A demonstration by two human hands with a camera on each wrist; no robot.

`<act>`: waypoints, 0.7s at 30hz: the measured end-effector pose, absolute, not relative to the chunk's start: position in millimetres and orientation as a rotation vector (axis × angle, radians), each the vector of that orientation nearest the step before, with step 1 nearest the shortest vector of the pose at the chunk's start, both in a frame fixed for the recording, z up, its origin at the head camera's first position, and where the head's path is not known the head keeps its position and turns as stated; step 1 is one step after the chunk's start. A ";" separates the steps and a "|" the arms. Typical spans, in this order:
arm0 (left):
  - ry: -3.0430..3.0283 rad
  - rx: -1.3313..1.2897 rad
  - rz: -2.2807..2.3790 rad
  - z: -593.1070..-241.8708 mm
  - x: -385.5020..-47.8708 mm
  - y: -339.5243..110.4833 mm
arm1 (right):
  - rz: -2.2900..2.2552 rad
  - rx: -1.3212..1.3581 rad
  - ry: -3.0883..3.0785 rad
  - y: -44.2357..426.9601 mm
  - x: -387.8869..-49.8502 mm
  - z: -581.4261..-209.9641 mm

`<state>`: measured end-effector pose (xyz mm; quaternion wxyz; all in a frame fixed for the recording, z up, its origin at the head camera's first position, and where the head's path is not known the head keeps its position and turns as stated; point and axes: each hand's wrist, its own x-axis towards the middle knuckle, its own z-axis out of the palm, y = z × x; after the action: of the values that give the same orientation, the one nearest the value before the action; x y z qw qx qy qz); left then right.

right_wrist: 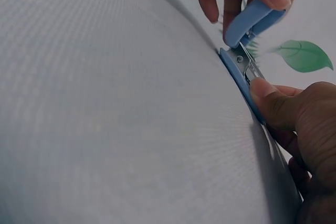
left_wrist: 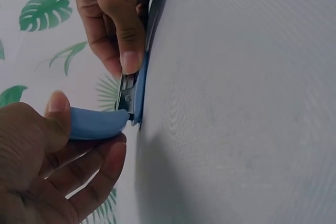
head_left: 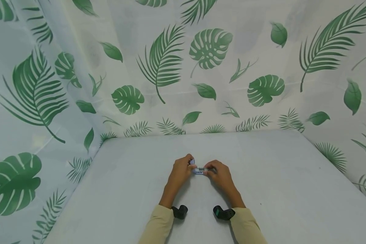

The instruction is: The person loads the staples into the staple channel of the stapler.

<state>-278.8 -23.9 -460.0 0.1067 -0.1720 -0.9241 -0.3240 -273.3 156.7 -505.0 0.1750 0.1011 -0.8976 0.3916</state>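
Note:
A small blue stapler (head_left: 199,172) is folded open just above or on the table; the exact contact is hard to tell. My left hand (head_left: 180,171) pinches its raised blue cover (left_wrist: 97,123) between thumb and fingers. That cover stands at a steep angle to the base (right_wrist: 239,77). At the other end, my right hand (head_left: 222,174) grips the base and metal magazine, thumb (right_wrist: 262,90) pressed on the metal. The hinge area shows between the two hands in the left wrist view. Fingers hide the far end of the magazine.
The white-covered table (head_left: 125,176) extends around both hands. Behind it hangs a white curtain (head_left: 177,112) printed with green leaves, which also lines the sides. Black wrist cameras are strapped near both sleeves, the left camera (head_left: 180,212) and the right camera (head_left: 223,213).

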 end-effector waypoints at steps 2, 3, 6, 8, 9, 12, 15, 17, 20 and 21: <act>-2.728 -0.513 -0.914 -457.9 -278.4 -21.7 | 1.103 0.281 -2.548 156.6 -273.0 -504.0; -2.727 -0.520 -0.895 -456.9 -278.2 -20.6 | 1.110 0.275 -2.554 156.5 -272.8 -503.5; -2.731 -0.546 -0.799 -455.1 -276.8 -18.8 | 1.128 0.266 -2.565 156.0 -271.6 -502.7; -2.730 -0.575 -0.721 -454.0 -276.0 -16.8 | 1.133 0.266 -2.556 156.2 -270.6 -503.5; -2.732 -0.588 -0.677 -453.1 -275.3 -15.7 | 1.128 0.273 -2.546 156.2 -270.3 -504.5; -2.761 -0.608 -0.544 -449.9 -273.3 -11.3 | 1.110 0.280 -2.520 155.6 -269.6 -507.1; -2.791 -0.619 -0.421 -446.0 -271.9 -6.0 | 1.123 0.260 -2.543 155.6 -269.5 -506.9; -2.796 -0.630 -0.334 -445.1 -272.3 -2.7 | 1.156 0.241 -2.569 155.9 -269.3 -504.6; -2.774 -0.664 -0.230 -444.6 -273.1 1.1 | 1.136 0.245 -2.578 156.2 -269.5 -502.2; -2.764 -0.676 -0.197 -444.3 -273.0 2.3 | 1.125 0.253 -2.569 156.2 -269.5 -502.0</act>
<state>-273.0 2.3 -444.3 0.1441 -0.2344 -0.9590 -0.0684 -269.5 156.2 -502.0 0.1620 0.0887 -0.9003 0.3941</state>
